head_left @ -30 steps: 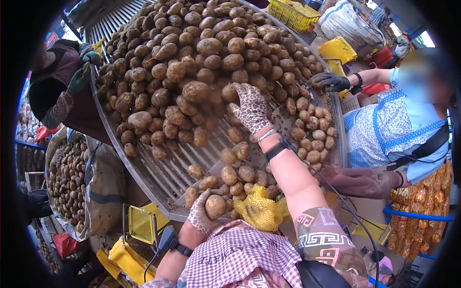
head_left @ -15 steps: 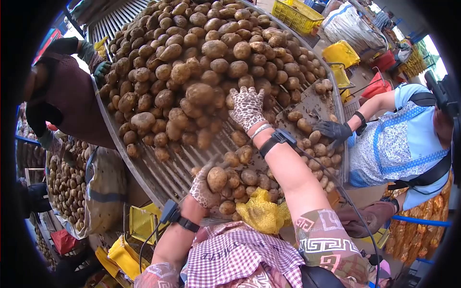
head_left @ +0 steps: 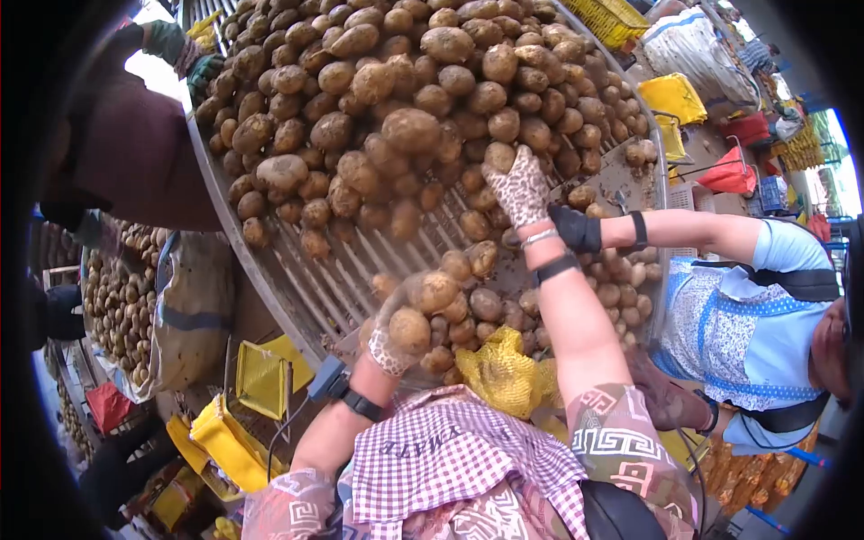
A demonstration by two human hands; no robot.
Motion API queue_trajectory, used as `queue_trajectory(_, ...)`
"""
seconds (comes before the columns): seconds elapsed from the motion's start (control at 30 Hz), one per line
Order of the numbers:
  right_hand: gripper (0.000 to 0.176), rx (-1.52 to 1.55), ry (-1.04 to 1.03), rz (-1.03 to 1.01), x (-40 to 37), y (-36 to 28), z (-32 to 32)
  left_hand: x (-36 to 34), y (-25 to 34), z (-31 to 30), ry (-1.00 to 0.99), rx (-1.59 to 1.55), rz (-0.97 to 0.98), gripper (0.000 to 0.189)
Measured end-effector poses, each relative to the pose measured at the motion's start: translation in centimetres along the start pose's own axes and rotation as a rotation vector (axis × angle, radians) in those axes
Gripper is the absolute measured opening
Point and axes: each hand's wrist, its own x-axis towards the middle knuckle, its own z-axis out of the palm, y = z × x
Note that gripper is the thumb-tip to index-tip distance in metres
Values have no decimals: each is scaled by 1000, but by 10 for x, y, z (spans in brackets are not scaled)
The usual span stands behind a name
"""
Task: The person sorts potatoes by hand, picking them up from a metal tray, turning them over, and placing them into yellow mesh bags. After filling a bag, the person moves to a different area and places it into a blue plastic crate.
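My left hand [head_left: 389,349], in a spotted glove, curls around a potato [head_left: 409,331] at the near edge of the slatted metal table [head_left: 310,292]. Another potato [head_left: 433,292] lies just past its fingers, which are partly blurred. Farther out, my right hand [head_left: 519,191], in a matching glove, has thumb and fingers about a potato [head_left: 500,157] beside the big heap of potatoes [head_left: 333,130]. Between my arms, a yellow mesh bag [head_left: 500,371] lies in front of a small group of potatoes [head_left: 487,305].
A co-worker's black-gloved hand [head_left: 576,229] is close by my right wrist. Another person's green-gloved hand [head_left: 205,72] rests at the table's left rim. Yellow baskets [head_left: 263,373] and a large sack of potatoes [head_left: 193,315] stand to the left.
The view has shifted, so the table sits farther right and higher. My right hand's fingers have drawn together around a potato. The co-worker's black-gloved hand has reached in toward my right wrist.
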Motion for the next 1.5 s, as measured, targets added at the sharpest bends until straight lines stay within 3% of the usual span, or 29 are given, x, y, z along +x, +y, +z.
queue_trajectory(0.07,81,30,-13,-17,6,1,0,-6,-1,-6,87,73,140,64)
queue_trajectory(0.13,74,166,-119,-35,7,-7,-12,-12,4,25,-66,323,170,65)
queue_trajectory(0.2,62,918,-339,124,-21,-10,-36,-24,0,50,-76,479,267,76)
queue_trajectory(0.27,58,1719,-836,193,-66,-17,-49,-38,-1,54,-32,980,471,83)
queue_trajectory(0.37,64,1570,-1075,184,-114,-41,-55,-64,4,62,8,947,489,88)
queue_trajectory(0.4,65,1507,-1051,157,-130,-50,-52,-74,3,60,2,899,477,87)
queue_trajectory(0.47,60,1505,-1204,301,-156,-61,-43,-95,0,32,-16,794,475,84)
queue_trajectory(0.53,55,1436,-1250,322,-175,-69,-32,-122,-10,-2,66,366,166,73)
queue_trajectory(0.6,63,1368,-1461,443,-188,-66,-19,-134,-26,-25,-31,77,168,66)
queue_trajectory(0.63,62,1294,-1469,527,-207,-90,-27,-153,-28,-36,-33,46,197,66)
queue_trajectory(0.8,56,1159,-1478,493,-227,-130,-6,-197,-16,-37,48,-114,274,62)
queue_trajectory(0.87,49,1166,-1530,626,-232,-154,6,-216,-11,-45,4,-193,375,58)
queue_trajectory(1.0,50,851,-1618,264,-252,-227,36,-263,9,-81,69,-55,596,54)
queue_trajectory(1.07,50,826,-1668,222,-273,-261,67,-276,24,-95,243,22,795,50)
queue_trajectory(1.13,52,670,-1650,78,-295,-283,110,-300,41,-104,281,66,945,42)
queue_trajectory(1.2,54,679,-1602,-141,-318,-299,147,-320,64,-124,410,110,960,39)
queue_trajectory(1.23,56,695,-1607,-122,-329,-314,141,-325,78,-153,462,221,985,36)
queue_trajectory(1.27,58,714,-1590,-96,-340,-327,133,-326,85,-147,562,-7,914,35)
queue_trajectory(1.33,54,424,-1173,-499,-356,-303,184,-326,109,-164,742,149,792,48)
queue_trajectory(1.4,56,403,-1195,-609,-338,-312,118,-319,135,-248,766,206,862,66)
queue_trajectory(1.47,57,183,-745,-942,-323,-284,98,-312,126,-218,951,292,904,62)
queue_trajectory(1.5,59,74,-632,-997,-306,-263,97,-308,122,-207,960,329,976,58)
